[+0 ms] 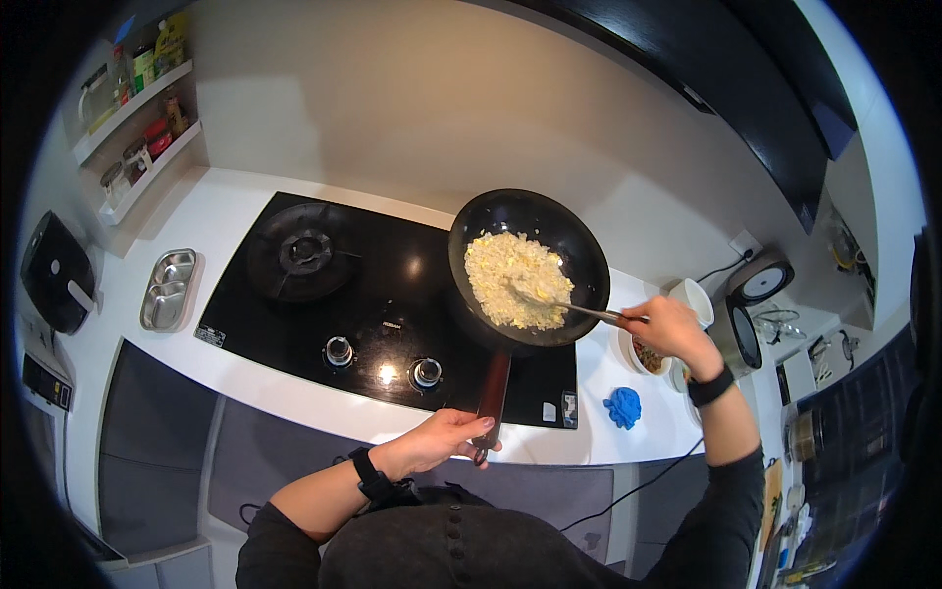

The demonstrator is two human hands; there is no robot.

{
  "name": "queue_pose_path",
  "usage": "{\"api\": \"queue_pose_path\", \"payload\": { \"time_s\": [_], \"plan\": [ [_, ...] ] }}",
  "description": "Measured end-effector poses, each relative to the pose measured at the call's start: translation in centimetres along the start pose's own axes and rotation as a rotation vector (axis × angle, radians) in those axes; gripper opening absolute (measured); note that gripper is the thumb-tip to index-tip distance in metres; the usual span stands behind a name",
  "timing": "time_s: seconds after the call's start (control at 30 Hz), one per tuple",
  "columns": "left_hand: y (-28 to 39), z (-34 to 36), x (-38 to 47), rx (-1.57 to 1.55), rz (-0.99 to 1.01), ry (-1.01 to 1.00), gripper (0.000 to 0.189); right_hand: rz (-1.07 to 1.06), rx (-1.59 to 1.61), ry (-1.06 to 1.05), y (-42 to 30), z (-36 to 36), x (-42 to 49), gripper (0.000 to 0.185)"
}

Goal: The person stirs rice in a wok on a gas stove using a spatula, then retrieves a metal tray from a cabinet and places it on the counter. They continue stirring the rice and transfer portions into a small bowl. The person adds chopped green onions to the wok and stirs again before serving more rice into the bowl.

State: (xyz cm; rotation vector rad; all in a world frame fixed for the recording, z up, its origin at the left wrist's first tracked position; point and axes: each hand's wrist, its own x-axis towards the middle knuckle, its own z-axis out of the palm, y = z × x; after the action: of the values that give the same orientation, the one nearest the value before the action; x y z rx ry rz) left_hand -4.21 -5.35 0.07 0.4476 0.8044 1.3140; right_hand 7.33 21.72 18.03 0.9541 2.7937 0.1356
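My left hand (441,442) grips the dark reddish-brown handle (494,390) of a black wok (530,213) at the right side of the gas hob. In the wok lies a heap of rice with yellow bits of egg (519,272). My right hand (671,331) holds a metal spatula or spoon (600,313) by its handle, from the wok's right side. The utensil's far end is partly buried in the rice, so its shape is not clear. Most of the burner beneath the wok is hidden.
The black glass hob (397,258) has a bare left burner (305,250) and two knobs. Left of it sits a steel divided tray (168,291). At the right are a crumpled blue cloth or glove (624,408), a bowl of chopped food (649,359), a white bowl (692,300) and an open-lidded appliance (743,331).
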Motion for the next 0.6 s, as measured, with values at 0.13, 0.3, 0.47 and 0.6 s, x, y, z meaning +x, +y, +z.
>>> {"api": "queue_pose_path", "payload": {
  "time_s": [0.13,0.3,0.47,0.6],
  "plan": [
    [-0.3,-0.3,0.1,0.008,0.014,-0.03,0.031,0.036,-0.055,-0.114,0.2,0.7,-0.5,0.023],
    [-0.2,-0.3,0.3,0.016,0.02,-0.022,0.031,0.006,0.074,0.032,-1.7,0.3,1.9,0.021],
    [-0.1,-0.2,0.3,0.009,0.026,-0.031,0.031,0.001,-0.272,-0.014,0.9,-6.6,3.4,0.021],
    [-0.2,-0.3,0.2,0.026,0.02,-0.023,0.032,-0.069,-0.518,0.092,-0.2,-6.7,4.4,0.017]
  ]
}}
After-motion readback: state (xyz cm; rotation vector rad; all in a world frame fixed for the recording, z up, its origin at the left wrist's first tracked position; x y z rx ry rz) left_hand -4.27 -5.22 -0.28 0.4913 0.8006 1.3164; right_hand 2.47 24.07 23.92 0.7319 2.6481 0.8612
